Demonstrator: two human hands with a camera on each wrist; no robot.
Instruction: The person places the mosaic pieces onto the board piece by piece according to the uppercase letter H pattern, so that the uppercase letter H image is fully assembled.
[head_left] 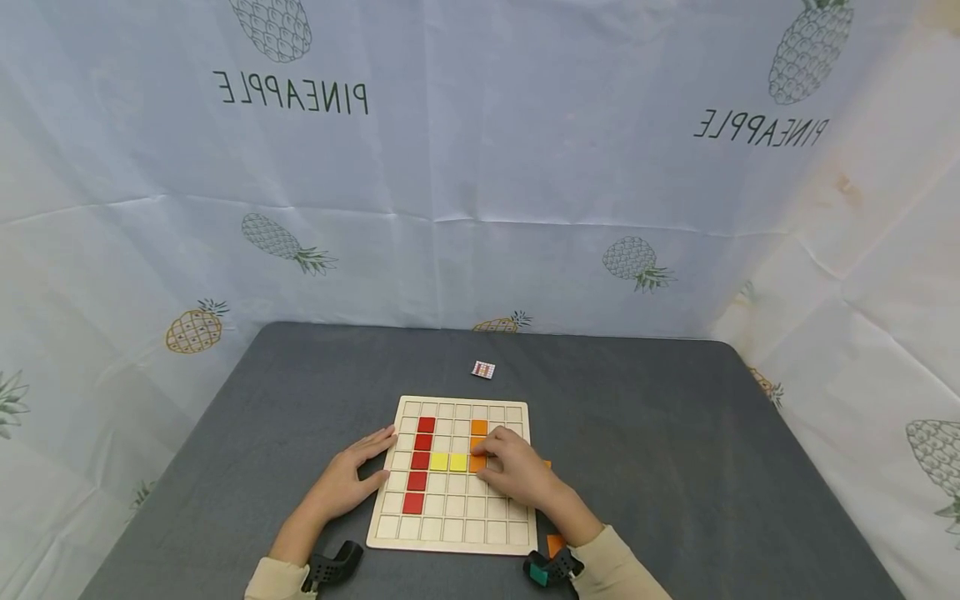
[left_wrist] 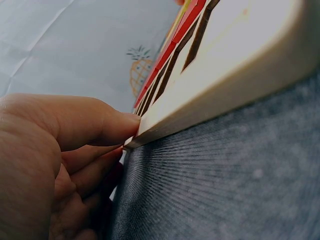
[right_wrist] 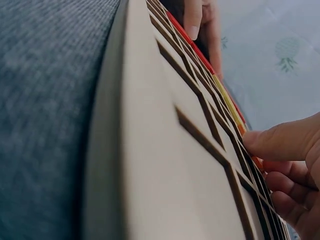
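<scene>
A pale wooden grid board (head_left: 453, 529) lies on the table with several red square tiles (head_left: 417, 481) in a column. Two yellow tiles (head_left: 448, 462) run across from it to a column of orange tiles (head_left: 478, 427). With thumb and fingertips, my right hand (head_left: 517, 468) pinches the lowest orange tile (head_left: 477, 464) of that column, down at board level. In the right wrist view, the thumb (right_wrist: 272, 141) meets the grid there. My left hand (head_left: 347, 477) rests at the board's left edge, fingers extended and thumb (left_wrist: 100, 120) touching the rim.
Partly hidden by my right forearm, an orange piece (head_left: 555, 544) lies near the board's lower right corner. Another orange piece (head_left: 547, 464) shows just past the right edge. A small printed card (head_left: 483, 369) sits beyond the board on the dark grey table (head_left: 637, 417).
</scene>
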